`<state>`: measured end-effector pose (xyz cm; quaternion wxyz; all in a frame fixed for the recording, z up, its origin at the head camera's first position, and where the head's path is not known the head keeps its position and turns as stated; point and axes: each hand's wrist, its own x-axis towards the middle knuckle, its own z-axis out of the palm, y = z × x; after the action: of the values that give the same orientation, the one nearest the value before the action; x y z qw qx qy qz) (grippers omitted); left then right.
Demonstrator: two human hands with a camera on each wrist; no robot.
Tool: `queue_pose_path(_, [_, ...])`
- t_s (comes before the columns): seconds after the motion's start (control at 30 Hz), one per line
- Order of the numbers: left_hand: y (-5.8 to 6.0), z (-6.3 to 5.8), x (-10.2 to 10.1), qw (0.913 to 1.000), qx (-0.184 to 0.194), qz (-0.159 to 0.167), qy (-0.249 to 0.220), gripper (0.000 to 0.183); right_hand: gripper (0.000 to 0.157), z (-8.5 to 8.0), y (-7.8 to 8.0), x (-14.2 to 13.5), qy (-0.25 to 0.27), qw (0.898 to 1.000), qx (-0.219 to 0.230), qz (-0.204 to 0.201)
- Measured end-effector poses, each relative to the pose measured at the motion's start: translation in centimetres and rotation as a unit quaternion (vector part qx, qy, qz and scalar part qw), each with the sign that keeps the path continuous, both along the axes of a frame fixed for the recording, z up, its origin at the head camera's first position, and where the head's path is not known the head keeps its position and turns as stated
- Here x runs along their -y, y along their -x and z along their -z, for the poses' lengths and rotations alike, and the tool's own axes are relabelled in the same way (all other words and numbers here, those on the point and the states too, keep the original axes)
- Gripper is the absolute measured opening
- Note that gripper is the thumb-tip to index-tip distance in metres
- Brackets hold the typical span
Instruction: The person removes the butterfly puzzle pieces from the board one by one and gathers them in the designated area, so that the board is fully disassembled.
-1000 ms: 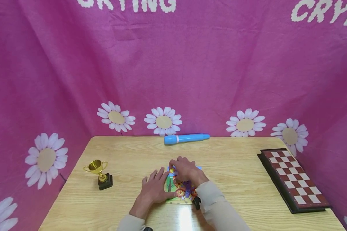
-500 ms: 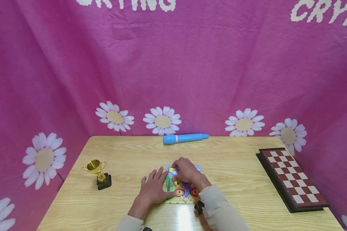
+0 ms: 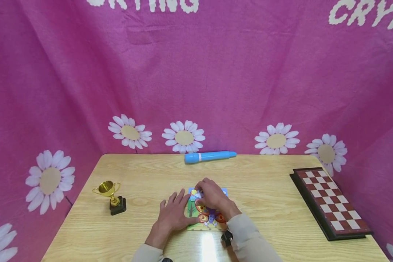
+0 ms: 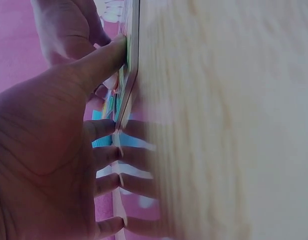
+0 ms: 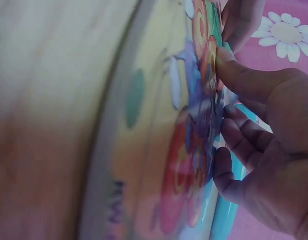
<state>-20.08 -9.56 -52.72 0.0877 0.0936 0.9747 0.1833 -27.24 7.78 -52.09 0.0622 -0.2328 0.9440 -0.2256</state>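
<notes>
"Is the left hand [image 3: 173, 216] steadying the puzzle [image 3: 211, 217] on the table [image 3: 150, 185]?"
"Yes, thumb pressing, fingers lying straight; firm bracing should help."
"Right hand [image 3: 213, 195]?"
"Curling over it; whether it's pinching, I can't tell."

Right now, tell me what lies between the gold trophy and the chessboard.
In the head view: the left hand, the butterfly board and the right hand on it, with bare table on either side.
</notes>
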Motion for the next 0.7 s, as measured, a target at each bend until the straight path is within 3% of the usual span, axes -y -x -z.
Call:
queue_pose_path(0.47, [0.0, 0.1, -0.1, 1.0000, 0.002, -0.001, 0.002, 0.096, 0.032, 0.6, -0.9, -0.8, 0.066, 0.997, -0.039, -0.008])
queue_pose_path(0.7, [0.1, 0.1, -0.1, 1.0000, 0.001, -0.001, 0.000, 0.096, 0.019, 0.9, -1.2, -0.8, 0.130, 0.991, -0.025, 0.027])
